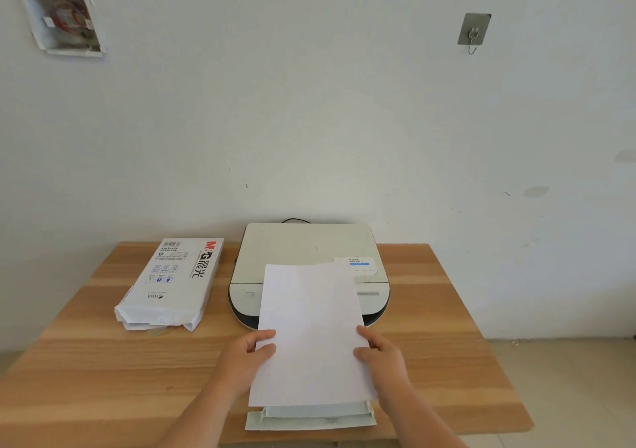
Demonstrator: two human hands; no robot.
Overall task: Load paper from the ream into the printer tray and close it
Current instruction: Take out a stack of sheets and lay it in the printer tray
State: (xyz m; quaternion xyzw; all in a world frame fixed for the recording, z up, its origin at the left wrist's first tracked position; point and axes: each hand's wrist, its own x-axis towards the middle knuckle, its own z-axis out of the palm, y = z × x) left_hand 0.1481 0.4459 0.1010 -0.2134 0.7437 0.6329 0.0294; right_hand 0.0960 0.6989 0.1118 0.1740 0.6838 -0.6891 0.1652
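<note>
A stack of white paper is held above the pulled-out printer tray, whose pale front sticks out toward me below the sheets. My left hand grips the stack's left edge and my right hand grips its right edge. The far end of the sheets covers the front of the white printer, which stands at the back of the table. The torn-open paper ream, in a white wrapper with red lettering, lies to the printer's left.
The wooden table stands against a white wall. A black cable runs out behind the printer. On the wall are an open junction box at top left and a metal hook at top right.
</note>
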